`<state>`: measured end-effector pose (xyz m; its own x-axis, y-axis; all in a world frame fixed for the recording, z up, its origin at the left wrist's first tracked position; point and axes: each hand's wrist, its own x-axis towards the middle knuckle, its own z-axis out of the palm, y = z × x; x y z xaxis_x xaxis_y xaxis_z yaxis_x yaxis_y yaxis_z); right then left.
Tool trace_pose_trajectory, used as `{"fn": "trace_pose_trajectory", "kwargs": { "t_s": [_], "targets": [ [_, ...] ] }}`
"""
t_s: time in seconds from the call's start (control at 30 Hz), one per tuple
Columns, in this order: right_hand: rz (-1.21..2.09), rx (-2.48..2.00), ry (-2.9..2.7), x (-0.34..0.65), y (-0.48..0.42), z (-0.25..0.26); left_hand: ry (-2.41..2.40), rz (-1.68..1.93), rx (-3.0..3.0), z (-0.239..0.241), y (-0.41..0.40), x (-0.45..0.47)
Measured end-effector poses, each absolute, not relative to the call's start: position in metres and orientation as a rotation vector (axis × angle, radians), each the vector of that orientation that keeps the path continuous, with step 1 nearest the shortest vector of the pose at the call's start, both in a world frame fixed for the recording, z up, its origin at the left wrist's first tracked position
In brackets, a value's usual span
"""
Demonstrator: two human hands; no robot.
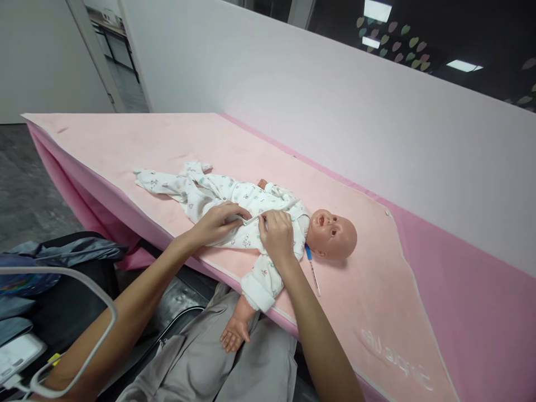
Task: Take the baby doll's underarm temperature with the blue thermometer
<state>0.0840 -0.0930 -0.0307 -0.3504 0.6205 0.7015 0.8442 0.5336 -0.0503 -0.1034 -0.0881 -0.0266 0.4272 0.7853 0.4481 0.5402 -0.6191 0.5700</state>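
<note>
The left hand (pixel 223 222) and right hand (pixel 278 234) are pinching, fingers bent, an edge on the front of a white, small-printed cloth baby suit (pixel 240 192); a bald brown plastic doll (pixel 337 237) is wearing it, lying face-up on a pale pink covered table (pixel 377 296), while a slim blue-ended stick (pixel 309 254) is lying beside its neck

The long-sleeved white cloth suit (pixel 243 195) is showing tiny coloured pictures (pixel 247 242). The round plastic doll head (pixel 335 234) is looking brown. The flat, pale pink sheet (pixel 364 285) is showing white writing (pixel 393 357). The dark glass window (pixel 335 28) is wearing pink and green hearts (pixel 414 42).
</note>
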Motion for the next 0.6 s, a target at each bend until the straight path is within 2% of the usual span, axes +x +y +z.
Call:
{"fn": "trace_pose_trajectory", "kwargs": {
  "t_s": [0.6],
  "targets": [
    [-0.488, -1.182, -2.005, 0.0801, -0.0925, -0.038, 1.004, 0.882, 2.401, -0.0165, -0.0874, -0.1066]
  ]
}}
